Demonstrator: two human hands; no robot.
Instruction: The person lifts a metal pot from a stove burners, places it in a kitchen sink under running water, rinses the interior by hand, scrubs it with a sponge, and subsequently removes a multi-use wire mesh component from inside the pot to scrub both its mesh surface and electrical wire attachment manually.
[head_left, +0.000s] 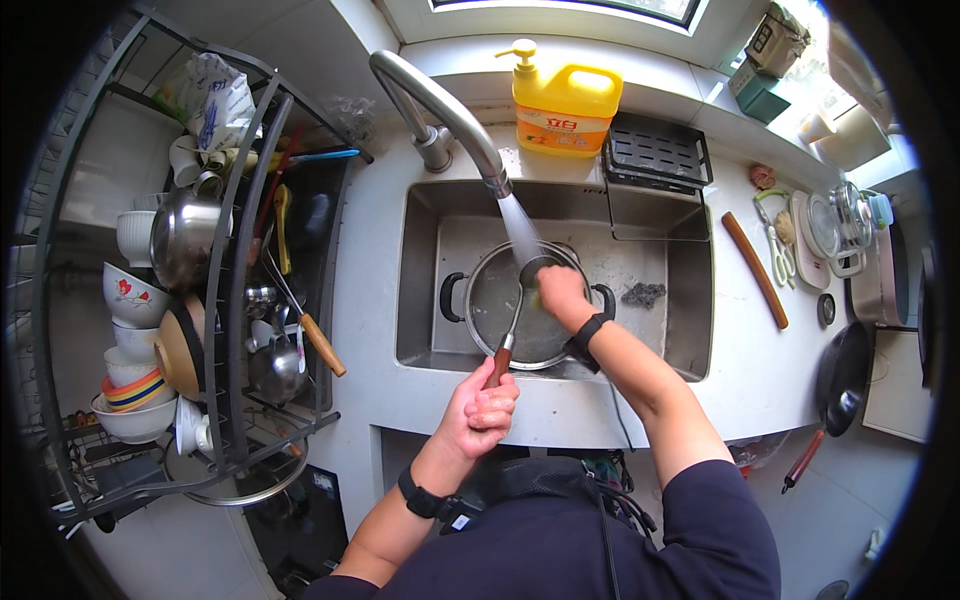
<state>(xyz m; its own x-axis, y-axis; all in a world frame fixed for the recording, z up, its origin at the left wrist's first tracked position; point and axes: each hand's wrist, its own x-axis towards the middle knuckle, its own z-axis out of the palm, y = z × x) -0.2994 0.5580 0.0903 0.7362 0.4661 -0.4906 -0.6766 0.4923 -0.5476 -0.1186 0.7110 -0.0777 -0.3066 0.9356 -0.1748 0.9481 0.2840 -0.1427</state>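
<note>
My left hand (480, 412) grips the brown wooden handle of a metal ladle (517, 307) at the front edge of the sink. The ladle's head is over a two-handled steel pot (480, 330) holding cloudy water. My right hand (564, 294) is curled against the ladle's bowl, its fingertips mostly hidden. Something yellowish shows just beneath those fingers, too blurred to name. Water (519, 225) streams from the curved faucet (450, 105) onto the ladle's head. The pot stands inside a stainless steel sink (424, 345).
A dark scouring pad (643, 295) lies in the sink, right of the pot. Behind are a yellow detergent jug (566, 105) and a black rack (660, 154). A wooden rod (756, 271) and a frying pan (844, 382) are at right. The left dish rack (240, 300) holds bowls and utensils.
</note>
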